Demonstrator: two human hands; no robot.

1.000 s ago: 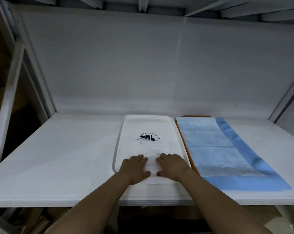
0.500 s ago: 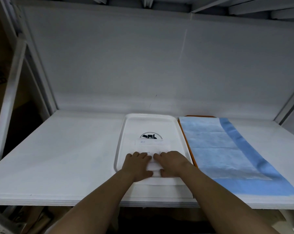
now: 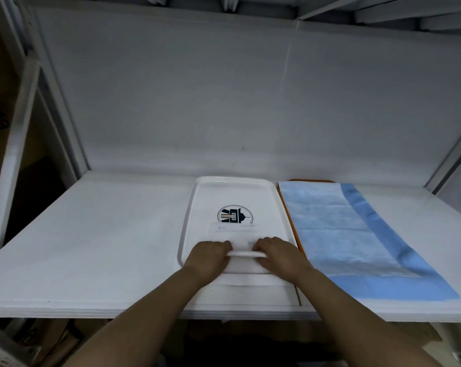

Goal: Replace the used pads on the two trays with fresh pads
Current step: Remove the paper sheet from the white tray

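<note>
- The bench [image 3: 97, 242] is lying bare and white at nine o'clock of the work, its surface looking matte and slightly soft, like foam board.
- The left hand [image 3: 207, 258] is curling its fingers over the near fold of a white pad [image 3: 244, 254], gripping it at about seven o'clock of the tray; I judge it is holding there so the pad can be rolled or spread along the tray.
- The white tray [image 3: 189, 221] is sitting at the middle of the bench, long side running away from the person: smooth, glossy plastic with rounded corners, a raised rim and a round dark logo [image 3: 234, 215] printed at its centre.
- The white pad is resting in the tray's near end, thin and papery, bunched into a soft ridge between both hands.
- The right hand [image 3: 278, 256] is gripping the same fold at five o'clock, mirroring the left to keep the edge level.
- At three o'clock, a blue pad [image 3: 343, 234] is lying flat over an orange tray [image 3: 290, 207], quilted pale centre, darker smooth border, touching the white tray's side.
</note>
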